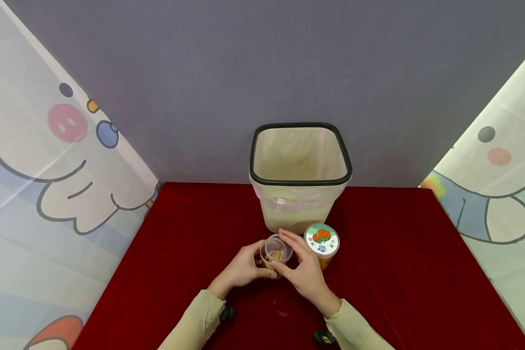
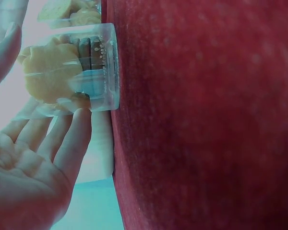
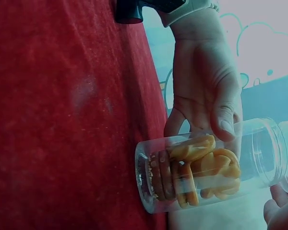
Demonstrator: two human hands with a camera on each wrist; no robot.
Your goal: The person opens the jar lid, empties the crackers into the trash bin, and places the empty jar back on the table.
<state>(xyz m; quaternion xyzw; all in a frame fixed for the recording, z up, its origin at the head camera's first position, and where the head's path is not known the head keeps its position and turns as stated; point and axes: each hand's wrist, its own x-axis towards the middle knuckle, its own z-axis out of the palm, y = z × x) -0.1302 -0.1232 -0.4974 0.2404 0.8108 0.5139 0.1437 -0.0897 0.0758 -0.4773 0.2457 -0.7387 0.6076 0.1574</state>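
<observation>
A clear plastic jar (image 3: 156,203) stands on the red cloth, with tan and brown biscuits (image 3: 197,167) inside it. My left hand (image 1: 244,265) holds its side, fingers and thumb curved round the wall. Over the jar's mouth, a round clear lid (image 1: 276,244) sits off-centre from the rim. My right hand (image 1: 304,270) grips that lid between the thumb on the near side and the fingers on the far side. Close beyond my right hand stands a second jar (image 1: 325,262), its white and green lid (image 1: 321,240) printed with orange fruit.
A cream bin (image 1: 295,216) with a black rim and a plastic liner stands just behind the jars. Red cloth (image 1: 393,272) covers the table. A grey panel (image 1: 227,78) rises at the back, with cartoon-printed sheets on both sides.
</observation>
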